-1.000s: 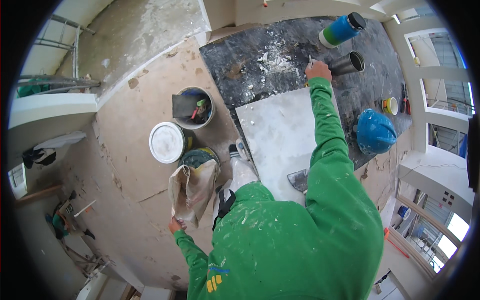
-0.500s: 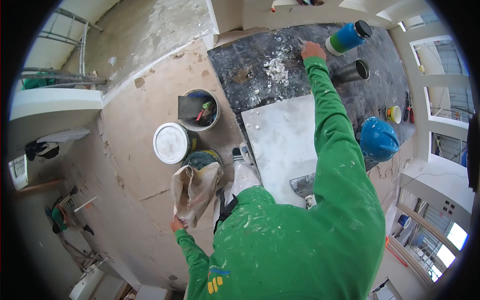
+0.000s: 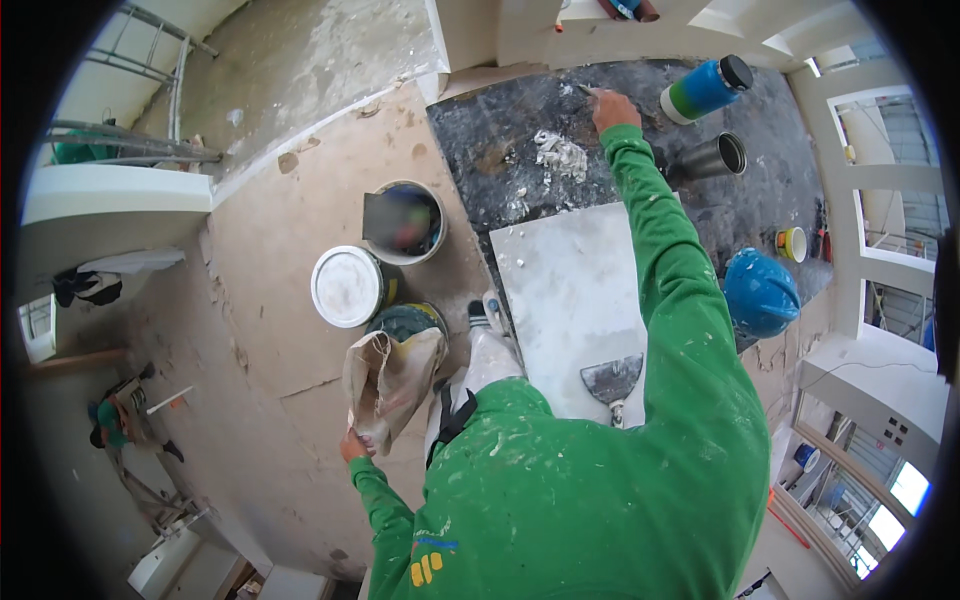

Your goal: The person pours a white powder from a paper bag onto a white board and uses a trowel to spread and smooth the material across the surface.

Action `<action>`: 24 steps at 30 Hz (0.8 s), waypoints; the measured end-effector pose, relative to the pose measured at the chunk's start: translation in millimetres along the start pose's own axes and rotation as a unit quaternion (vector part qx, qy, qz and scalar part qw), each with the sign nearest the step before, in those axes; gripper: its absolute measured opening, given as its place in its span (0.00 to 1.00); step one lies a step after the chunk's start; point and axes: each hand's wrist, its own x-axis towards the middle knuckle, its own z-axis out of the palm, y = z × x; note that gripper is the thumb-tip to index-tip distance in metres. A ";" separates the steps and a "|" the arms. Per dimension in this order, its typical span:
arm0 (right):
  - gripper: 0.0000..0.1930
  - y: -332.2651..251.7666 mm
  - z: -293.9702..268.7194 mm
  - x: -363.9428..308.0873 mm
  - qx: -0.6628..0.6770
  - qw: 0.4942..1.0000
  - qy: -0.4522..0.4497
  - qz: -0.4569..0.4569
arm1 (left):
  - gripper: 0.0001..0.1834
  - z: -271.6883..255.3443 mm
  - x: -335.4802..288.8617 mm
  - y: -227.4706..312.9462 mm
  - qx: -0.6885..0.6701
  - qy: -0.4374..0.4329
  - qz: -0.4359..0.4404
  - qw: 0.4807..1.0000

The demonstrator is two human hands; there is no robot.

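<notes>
My left hand (image 3: 357, 445) is closed on the edge of a pale cloth sack (image 3: 385, 385), whose mouth gapes upward. My right hand (image 3: 614, 110) reaches far out over the dark, dusty board (image 3: 480, 140). In its closed fingers is a thin tool, of which only a small greyish tip (image 3: 588, 91) shows. Just to the near left of that hand lies a heap of white crumbs and scraps (image 3: 560, 155). On the white panel (image 3: 560, 290) close to my body rests a wide putty knife (image 3: 612, 380), touched by neither hand.
Right of my arm stand a blue-green bottle (image 3: 708, 88), a dark metal cup (image 3: 712, 156), a blue hard hat (image 3: 760, 293) and a small yellow pot (image 3: 791, 244). Left of the board are a bucket of tools (image 3: 440, 240) and a white-lidded bucket (image 3: 347, 287). Another person (image 3: 118, 420) is at far left.
My right hand has shifted slightly left along the board's far part. The white heap looks more gathered. More of the wide putty knife shows beside my arm. My left hand still grips the sack.
</notes>
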 end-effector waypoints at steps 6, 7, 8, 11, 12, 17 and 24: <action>0.12 11.0 43.0 21.3 -0.066 0.996 -0.058 0.003 | 0.21 0.5 3.0 9.0 -0.007 0.002 0.016 1.000; 0.12 -4.7 43.9 2.9 -0.064 0.995 -0.070 -0.021 | 0.21 1.6 4.4 6.9 -0.010 -0.002 0.016 1.000; 0.12 -18.5 39.7 -17.6 -0.049 0.995 -0.076 -0.052 | 0.21 1.6 6.7 3.7 -0.014 -0.007 0.014 1.000; 0.12 -39.9 11.5 -68.5 -0.003 0.988 -0.101 -0.119 | 0.22 5.1 6.5 -1.2 -0.025 -0.014 0.014 1.000; 0.12 -41.8 3.5 -74.5 0.013 0.985 -0.108 -0.135 | 0.22 6.3 6.8 -0.8 -0.028 -0.015 0.016 0.999; 0.19 38.6 -8.5 -64.5 0.215 0.976 0.012 0.020 | 0.22 0.2 1.8 -2.4 -0.044 -0.002 -0.014 0.999; 0.28 146.0 10.9 -78.3 0.298 0.925 -0.137 0.193 | 0.21 2.7 5.8 1.7 -0.038 -0.006 -0.003 0.999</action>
